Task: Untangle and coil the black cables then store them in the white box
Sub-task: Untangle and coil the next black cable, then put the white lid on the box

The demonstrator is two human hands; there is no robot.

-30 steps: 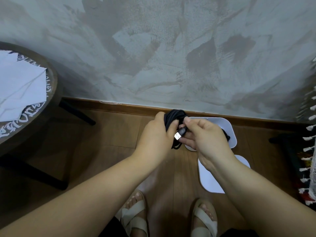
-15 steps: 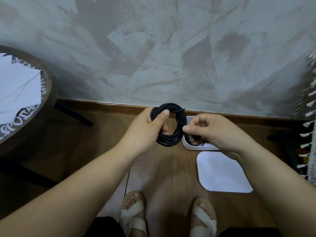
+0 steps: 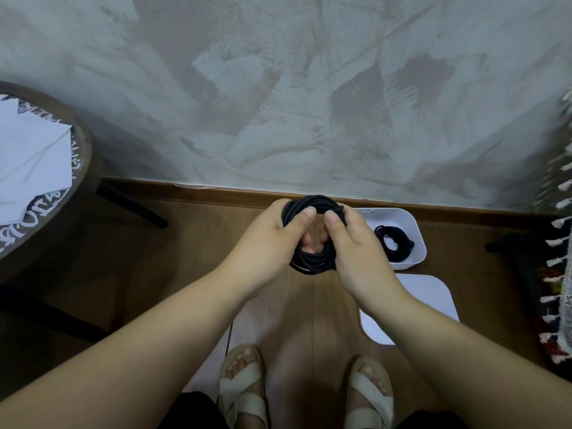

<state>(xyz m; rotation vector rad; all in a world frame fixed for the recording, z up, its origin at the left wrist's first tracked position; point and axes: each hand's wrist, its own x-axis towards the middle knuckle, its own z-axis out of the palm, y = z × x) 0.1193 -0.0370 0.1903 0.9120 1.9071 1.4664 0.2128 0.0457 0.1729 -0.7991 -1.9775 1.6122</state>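
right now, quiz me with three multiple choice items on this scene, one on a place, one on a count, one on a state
1. Where is the white rectangular plastic box?
A) on a round table
B) on the wooden floor by the wall
C) on the person's lap

2. How many hands hold the large coiled black cable?
A) none
B) one
C) two

3. The box is:
A) open
B) shut under its lid
C) tipped over

Answers:
1 B: it sits on the floor boards at the foot of the wall.
2 C: the left hand and the right hand both curl round the coil.
3 A: its flat white lid lies on the floor beside it, and a smaller black cable coil shows inside.
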